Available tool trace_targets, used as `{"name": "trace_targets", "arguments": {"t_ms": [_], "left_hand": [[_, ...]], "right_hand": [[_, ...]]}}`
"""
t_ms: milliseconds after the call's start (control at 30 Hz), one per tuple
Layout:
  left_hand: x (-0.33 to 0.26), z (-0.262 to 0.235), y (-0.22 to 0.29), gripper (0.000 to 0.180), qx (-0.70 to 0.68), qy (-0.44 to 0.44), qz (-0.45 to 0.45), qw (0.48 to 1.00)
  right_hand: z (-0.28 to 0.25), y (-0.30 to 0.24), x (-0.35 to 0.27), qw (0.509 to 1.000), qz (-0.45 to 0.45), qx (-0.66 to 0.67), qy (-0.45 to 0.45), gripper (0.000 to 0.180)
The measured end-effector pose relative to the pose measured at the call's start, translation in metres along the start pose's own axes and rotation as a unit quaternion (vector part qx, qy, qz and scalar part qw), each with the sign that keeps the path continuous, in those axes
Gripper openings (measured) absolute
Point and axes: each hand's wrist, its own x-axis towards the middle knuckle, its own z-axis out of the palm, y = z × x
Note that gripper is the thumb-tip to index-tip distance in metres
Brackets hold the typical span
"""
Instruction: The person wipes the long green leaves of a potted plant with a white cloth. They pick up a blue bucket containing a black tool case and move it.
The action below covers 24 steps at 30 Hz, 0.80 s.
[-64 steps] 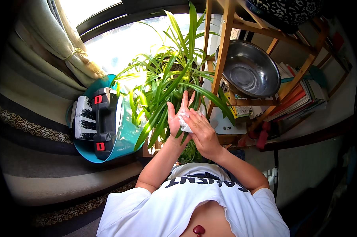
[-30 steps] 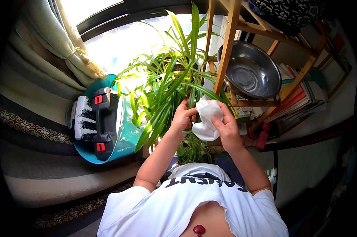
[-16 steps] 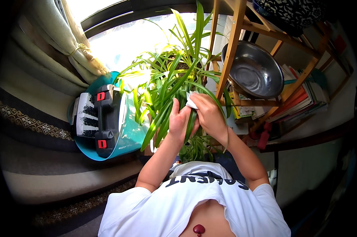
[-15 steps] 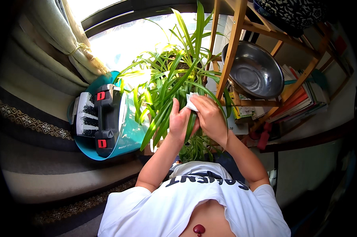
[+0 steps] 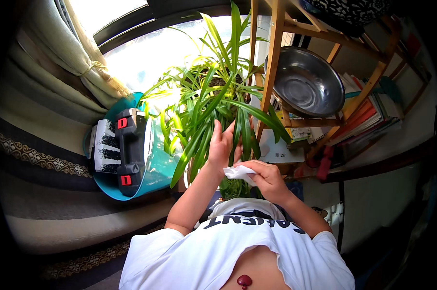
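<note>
A potted plant [image 5: 213, 92] with long, strap-shaped green leaves stands before the bright window, its leaves arching toward me. Among the drooping leaves my left hand [image 5: 222, 142] is open, thumb up and fingers apart. Some of its fingers pass behind the leaves and are partly hidden. Below and to the right, my right hand [image 5: 270, 180] pinches a crumpled white tissue [image 5: 241, 173]. The tissue's loose end reaches my left wrist, just under the leaf tips; whether it touches the wrist I cannot tell.
At left a teal tub [image 5: 158, 166] holds a black case [image 5: 131, 150] with red latches. Striped curtains [image 5: 49, 121] hang beside it. On the right, a wooden rack [image 5: 271, 63] holds a steel basin [image 5: 308, 84] and several books [image 5: 358, 118]. Smaller greenery [image 5: 240, 187] sits below my hands.
My right hand has moved down toward me with the tissue, away from the leaf. My left hand stays among the leaves, and a broad leaf now extends farther right.
</note>
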Motion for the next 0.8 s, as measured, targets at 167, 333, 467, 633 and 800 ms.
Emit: {"name": "trace_targets", "arguments": {"t_ms": [167, 333, 467, 633, 800], "left_hand": [[-0.024, 0.013, -0.015, 0.061, 0.11, 0.17, 0.108, 0.973], [-0.026, 0.012, -0.024, 0.057, 0.128, 0.239, 0.125, 0.954], [-0.01, 0.013, -0.018, 0.059, 0.111, 0.234, 0.118, 0.959], [0.005, 0.003, -0.015, 0.056, 0.107, 0.216, 0.14, 0.96], [-0.007, 0.015, 0.004, 0.046, 0.057, 0.128, 0.145, 0.979]], "right_hand": [[-0.016, -0.002, -0.016, 0.979, 0.109, 0.168, 0.042, 0.027], [-0.019, -0.005, -0.015, 0.96, 0.13, 0.245, 0.043, 0.028], [-0.016, -0.002, -0.013, 0.956, 0.133, 0.259, 0.036, 0.028], [-0.016, 0.002, -0.013, 0.959, 0.12, 0.254, 0.044, 0.029], [-0.023, -0.004, -0.017, 0.953, 0.096, 0.282, 0.055, 0.03]]}}
